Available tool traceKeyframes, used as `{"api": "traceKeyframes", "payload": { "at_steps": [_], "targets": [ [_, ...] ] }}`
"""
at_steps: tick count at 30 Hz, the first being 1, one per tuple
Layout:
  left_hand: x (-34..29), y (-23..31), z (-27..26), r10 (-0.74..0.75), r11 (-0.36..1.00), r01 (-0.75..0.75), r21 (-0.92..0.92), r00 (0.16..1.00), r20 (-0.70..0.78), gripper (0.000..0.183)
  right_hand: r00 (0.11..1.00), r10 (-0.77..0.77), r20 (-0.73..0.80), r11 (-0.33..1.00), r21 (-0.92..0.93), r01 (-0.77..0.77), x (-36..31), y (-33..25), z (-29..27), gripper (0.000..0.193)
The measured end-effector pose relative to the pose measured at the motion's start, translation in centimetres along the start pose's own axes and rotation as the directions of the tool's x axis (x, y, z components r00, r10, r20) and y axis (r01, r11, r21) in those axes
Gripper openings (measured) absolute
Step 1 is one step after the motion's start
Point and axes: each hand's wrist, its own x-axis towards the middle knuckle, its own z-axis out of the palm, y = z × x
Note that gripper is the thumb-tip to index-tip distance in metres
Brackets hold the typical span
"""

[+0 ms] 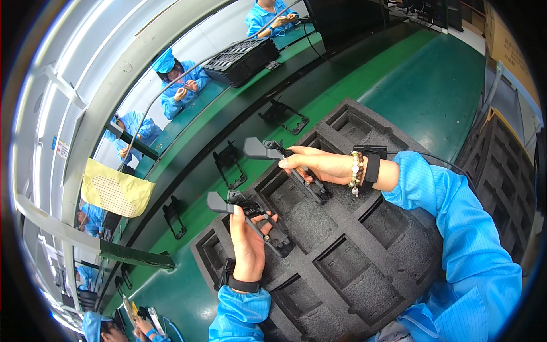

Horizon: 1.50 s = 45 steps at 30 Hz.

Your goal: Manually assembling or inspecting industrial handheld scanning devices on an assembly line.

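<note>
My left hand [249, 245] is closed on a black plastic bracket [263, 225] with a flat grey paddle-shaped end pointing left. A second bracket [307, 181] of the same kind, its grey end also to the left, is gripped by my right hand [319, 165], thumb on top. Both parts are held above a dark grey foam tray [336, 225] with rectangular pockets, which lies in front of me. My fingers partly hide each bracket. The pockets that show hold no brackets.
Beyond the tray, a green conveyor belt [250, 137] carries several black frames [229, 165]. Co-workers in blue [182, 85] sit across it, near stacked black trays [242, 60]. More foam trays [504, 176] stand at right. A yellow sheet [117, 188] hangs at left.
</note>
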Motion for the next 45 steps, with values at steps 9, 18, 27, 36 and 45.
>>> {"api": "traceKeyframes", "payload": {
  "at_steps": [9,18,27,36,45],
  "targets": [
    [0.5,0.4,-0.4,-0.026,0.968,0.016,-0.251,0.999,-0.034,0.046,0.971,-0.06,0.231,0.957,0.291,-0.011,0.6,0.5,-0.6,0.062],
    [0.6,0.1,-1.0,-0.011,0.974,0.017,-0.224,0.999,0.03,0.037,0.994,-0.038,0.099,0.97,0.242,0.013,0.2,0.0,-0.2,0.045],
    [0.2,0.4,0.0,0.008,0.987,-0.016,-0.157,0.999,-0.051,0.029,0.993,-0.107,0.052,0.974,0.208,0.094,0.2,0.4,-0.6,0.039],
    [1.0,-0.6,-1.4,0.076,0.99,-0.068,-0.123,0.995,0.058,0.022,0.997,-0.056,-0.051,0.988,0.142,0.063,0.1,0.4,-0.7,0.038],
    [1.1,-0.6,-1.4,0.067,0.994,-0.065,-0.087,0.997,0.024,0.032,0.994,-0.027,-0.101,0.988,0.15,0.042,0.2,0.3,-0.8,0.033]
  ]
}}
